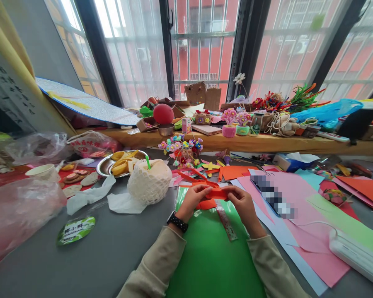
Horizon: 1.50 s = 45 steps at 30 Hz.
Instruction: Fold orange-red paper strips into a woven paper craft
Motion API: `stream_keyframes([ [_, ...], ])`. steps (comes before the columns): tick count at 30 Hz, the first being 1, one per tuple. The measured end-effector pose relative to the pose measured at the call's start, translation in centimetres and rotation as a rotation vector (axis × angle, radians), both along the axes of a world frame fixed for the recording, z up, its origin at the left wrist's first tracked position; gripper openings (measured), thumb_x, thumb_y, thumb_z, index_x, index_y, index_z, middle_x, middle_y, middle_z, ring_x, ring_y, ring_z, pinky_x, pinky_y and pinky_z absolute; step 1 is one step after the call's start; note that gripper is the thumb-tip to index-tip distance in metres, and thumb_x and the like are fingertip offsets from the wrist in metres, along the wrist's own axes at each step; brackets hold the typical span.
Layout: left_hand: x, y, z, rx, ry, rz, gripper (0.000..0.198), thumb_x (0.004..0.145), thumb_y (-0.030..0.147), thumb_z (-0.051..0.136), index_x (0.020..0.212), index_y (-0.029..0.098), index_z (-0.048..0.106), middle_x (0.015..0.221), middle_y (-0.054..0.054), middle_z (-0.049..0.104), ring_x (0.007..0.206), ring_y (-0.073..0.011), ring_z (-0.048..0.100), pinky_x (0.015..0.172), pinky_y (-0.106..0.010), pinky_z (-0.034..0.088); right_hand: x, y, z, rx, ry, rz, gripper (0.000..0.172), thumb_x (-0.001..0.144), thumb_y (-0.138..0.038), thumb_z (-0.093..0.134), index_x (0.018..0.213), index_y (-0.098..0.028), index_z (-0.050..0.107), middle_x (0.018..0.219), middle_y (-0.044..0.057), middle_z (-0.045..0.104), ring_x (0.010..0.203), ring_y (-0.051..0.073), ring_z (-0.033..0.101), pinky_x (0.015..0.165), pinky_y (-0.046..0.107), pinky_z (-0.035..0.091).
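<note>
Between my two hands is a folded strip of orange-red paper (216, 193). My left hand (194, 199), with a dark dotted watch band at the wrist, pinches its left end. The fingers of my right hand (241, 205) are closed on the right end. Beneath them lies a green sheet or mat (214, 256) with a glossy top. A printed ruler (226, 221) rests on it at a slant, its upper end behind the paper. More orange-red paper pieces lie just under and beyond my hands.
To the left stand a coconut (149, 182) in white netting with a green straw, and a metal bowl (104, 165) with banana peels. Coloured paper sheets (307, 215), a phone (264, 192) and a white power bank (357, 252) lie right. Craft flowers (183, 149) stand behind.
</note>
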<state>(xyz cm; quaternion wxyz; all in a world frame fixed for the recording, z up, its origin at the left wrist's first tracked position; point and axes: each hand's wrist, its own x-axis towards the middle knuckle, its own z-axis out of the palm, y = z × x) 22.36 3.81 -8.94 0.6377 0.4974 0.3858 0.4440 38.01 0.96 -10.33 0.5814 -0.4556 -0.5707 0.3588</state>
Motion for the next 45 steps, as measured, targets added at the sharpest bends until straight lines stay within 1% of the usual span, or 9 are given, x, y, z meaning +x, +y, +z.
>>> stream_keyframes([
  [2, -0.01, 0.06, -0.05, 0.027, 0.006, 0.007, 0.027, 0.057, 0.032, 0.062, 0.074, 0.011, 0.06, 0.068, -0.002, 0.057, 0.059, -0.0075, 0.05, 0.058, -0.019, 0.042, -0.14, -0.04, 0.12, -0.007, 0.005, 0.001, 0.014, 0.067, -0.023, 0.049, 0.075, -0.016, 0.059, 0.079, 0.004, 0.059, 0.065, 0.014, 0.053, 0.055, 0.025, 0.046],
  [5, -0.01, 0.06, -0.03, 0.057, 0.018, 0.016, 0.024, 0.057, 0.031, 0.062, 0.073, 0.012, 0.061, 0.068, -0.002, 0.058, 0.058, -0.0074, 0.051, 0.058, -0.018, 0.042, -0.28, -0.1, 0.35, -0.036, 0.021, -0.002, 0.022, 0.068, -0.031, 0.05, 0.083, -0.016, 0.057, 0.081, 0.005, 0.058, 0.063, 0.014, 0.054, 0.054, 0.025, 0.046],
  [10, 0.04, -0.04, 0.12, 0.087, 0.062, 0.018, 0.025, 0.056, 0.032, 0.062, 0.072, 0.012, 0.061, 0.069, -0.003, 0.06, 0.061, -0.0103, 0.053, 0.059, -0.02, 0.043, -0.17, -0.08, 0.43, -0.123, -0.058, -0.032, 0.029, 0.066, -0.039, 0.052, 0.076, -0.013, 0.059, 0.062, 0.003, 0.059, 0.05, 0.012, 0.052, 0.05, 0.024, 0.044],
  [13, 0.04, -0.14, 0.26, 0.094, 0.078, 0.012, 0.026, 0.055, 0.032, 0.062, 0.072, 0.012, 0.061, 0.071, -0.004, 0.061, 0.061, -0.0108, 0.054, 0.06, -0.021, 0.043, -0.12, -0.09, 0.35, -0.126, -0.07, -0.04, 0.033, 0.064, -0.042, 0.052, 0.076, -0.013, 0.06, 0.06, 0.003, 0.059, 0.049, 0.012, 0.053, 0.049, 0.024, 0.043],
  [18, -0.02, -0.26, 0.5, 0.048, 0.064, -0.01, 0.026, 0.053, 0.031, 0.064, 0.072, 0.012, 0.062, 0.07, -0.004, 0.061, 0.061, -0.0107, 0.054, 0.061, -0.021, 0.042, -0.07, -0.15, 0.2, -0.113, -0.08, -0.047, 0.034, 0.065, -0.043, 0.051, 0.077, -0.012, 0.06, 0.056, 0.002, 0.058, 0.047, 0.012, 0.051, 0.048, 0.024, 0.041],
  [22, -0.02, -0.21, 0.43, 0.013, 0.054, 0.005, 0.026, 0.051, 0.03, 0.065, 0.071, 0.013, 0.062, 0.068, -0.003, 0.061, 0.059, -0.0101, 0.053, 0.061, -0.022, 0.042, -0.07, -0.19, 0.24, -0.112, -0.091, -0.062, 0.035, 0.065, -0.044, 0.051, 0.077, -0.013, 0.06, 0.056, 0.002, 0.058, 0.046, 0.012, 0.05, 0.047, 0.024, 0.04],
  [26, 0.03, -0.04, 0.16, 0.004, 0.072, 0.034, 0.026, 0.051, 0.03, 0.065, 0.071, 0.013, 0.062, 0.062, -0.002, 0.059, 0.054, -0.0083, 0.05, 0.055, -0.02, 0.041, -0.2, -0.32, 0.55, -0.109, -0.118, -0.083, 0.032, 0.065, -0.042, 0.051, 0.075, -0.013, 0.061, 0.053, 0.001, 0.056, 0.046, 0.012, 0.05, 0.047, 0.022, 0.039],
  [34, 0.09, 0.04, 0.02, 0.003, 0.087, 0.063, 0.025, 0.051, 0.029, 0.065, 0.069, 0.012, 0.062, 0.054, 0.001, 0.055, 0.048, -0.0056, 0.045, 0.049, -0.017, 0.037, -0.35, -0.32, 0.53, -0.114, -0.1, -0.071, 0.031, 0.064, -0.042, 0.052, 0.075, -0.014, 0.061, 0.058, 0.002, 0.059, 0.046, 0.01, 0.049, 0.047, 0.022, 0.04],
  [45, 0.2, 0.03, 0.03, -0.035, 0.099, 0.046, 0.025, 0.051, 0.031, 0.064, 0.067, 0.012, 0.06, 0.057, 0.001, 0.054, 0.047, -0.0056, 0.046, 0.048, -0.017, 0.036, -0.32, -0.01, 0.15, -0.153, -0.082, -0.031, 0.034, 0.062, -0.044, 0.052, 0.075, -0.014, 0.06, 0.061, 0.002, 0.058, 0.046, 0.01, 0.048, 0.046, 0.022, 0.039],
])
